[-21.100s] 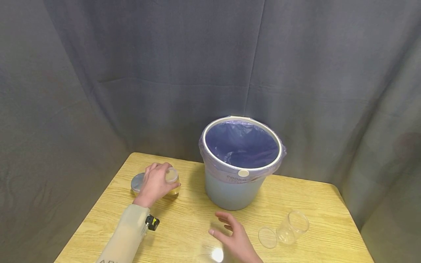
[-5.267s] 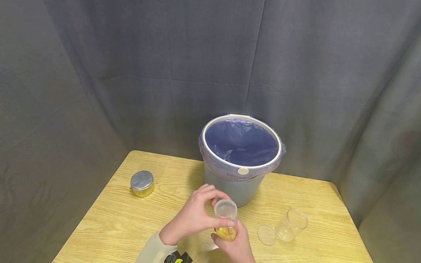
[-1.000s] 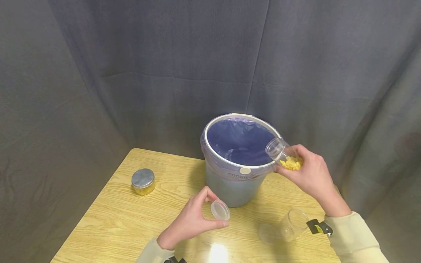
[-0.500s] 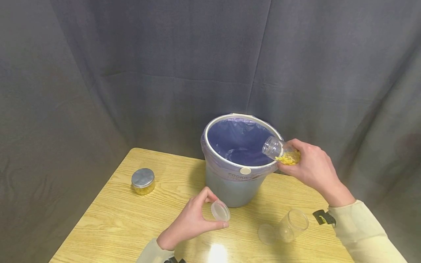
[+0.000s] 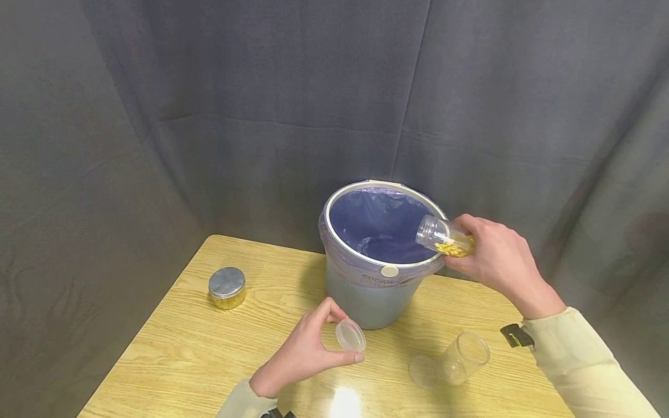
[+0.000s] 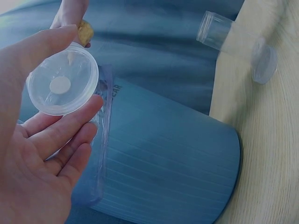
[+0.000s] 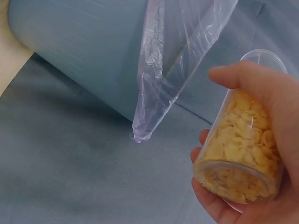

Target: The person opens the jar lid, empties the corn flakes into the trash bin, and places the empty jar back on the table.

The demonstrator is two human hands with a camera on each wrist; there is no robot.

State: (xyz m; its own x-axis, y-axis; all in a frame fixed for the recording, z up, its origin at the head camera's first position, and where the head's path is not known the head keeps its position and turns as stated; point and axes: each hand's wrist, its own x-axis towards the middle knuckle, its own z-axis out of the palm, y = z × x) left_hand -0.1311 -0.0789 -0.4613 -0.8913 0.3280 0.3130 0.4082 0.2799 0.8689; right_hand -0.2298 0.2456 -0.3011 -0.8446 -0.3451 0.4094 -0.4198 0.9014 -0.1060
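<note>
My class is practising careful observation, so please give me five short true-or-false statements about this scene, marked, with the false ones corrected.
1. The right hand grips a tilted clear jar containing yellow flakes. True.
2. Only one hand is holding something. False: the left hand pinches a round lid.
3. In the head view, a silver-topped container stands on the table, left of the bin. True.
4. The bin is unlined. False: a purple bag lines it.
5. Both jars contain flakes. False: none show in the second jar, on the table.
</note>
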